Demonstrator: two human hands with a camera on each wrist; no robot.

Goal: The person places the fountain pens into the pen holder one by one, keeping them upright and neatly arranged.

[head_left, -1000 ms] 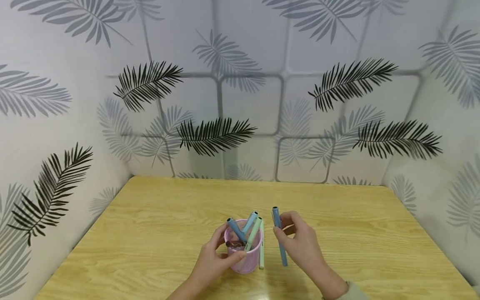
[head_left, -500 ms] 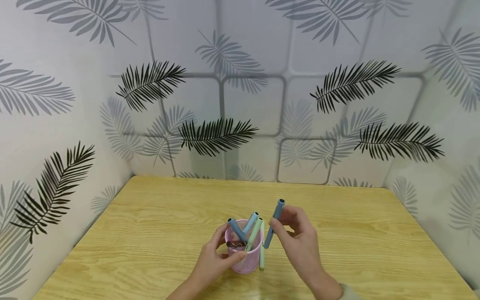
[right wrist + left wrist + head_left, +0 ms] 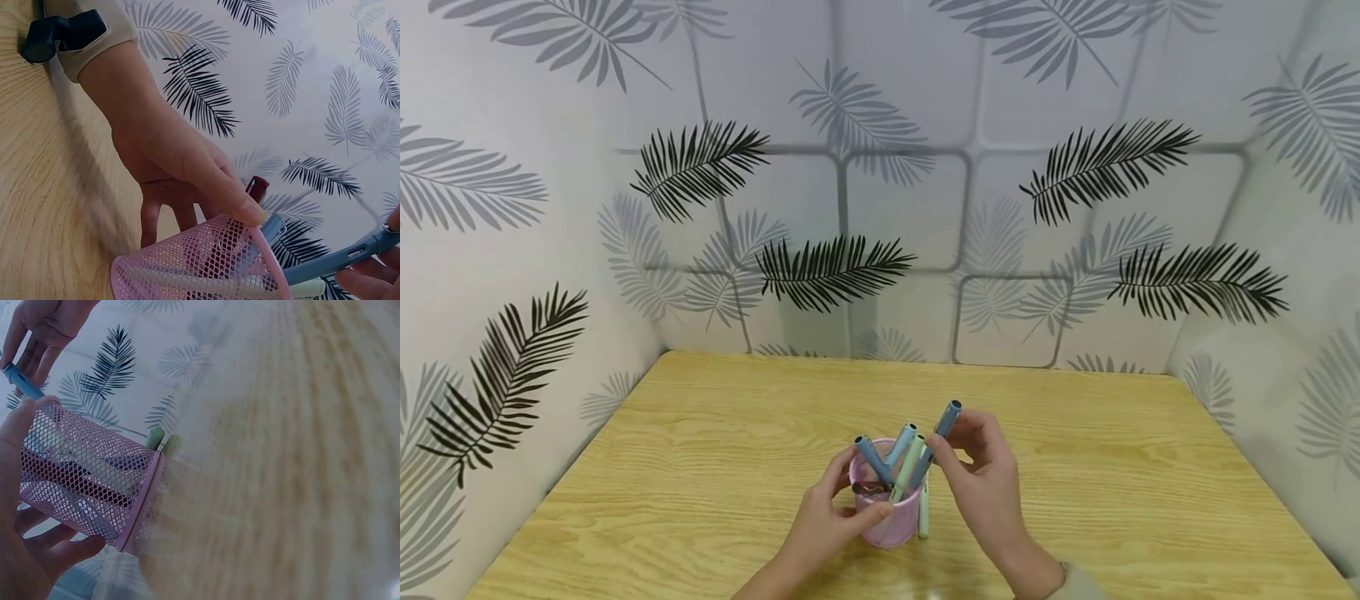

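My left hand (image 3: 831, 512) grips a pink mesh pen cup (image 3: 886, 529), thumb at the rim and fingers round the far side. In the cup stand a blue pen (image 3: 872, 458), a light blue pen (image 3: 901, 442), a pale green pen (image 3: 910, 467) and a dark red one (image 3: 257, 186). My right hand (image 3: 981, 483) pinches another blue pen (image 3: 946, 421) between thumb and fingers at the cup's right side. That pen tilts, its upper end to the right and its lower end inside the rim.
A light green pen (image 3: 923, 518) is outside the cup, close against its right side. Everything rests on a wood-grain table (image 3: 700, 467), with leaf-patterned covering (image 3: 895, 208) behind and at both sides.
My right hand has moved left with the blue pen and tilted it, bringing its lower end from beside the cup into the mouth. The left hand stays on the cup.
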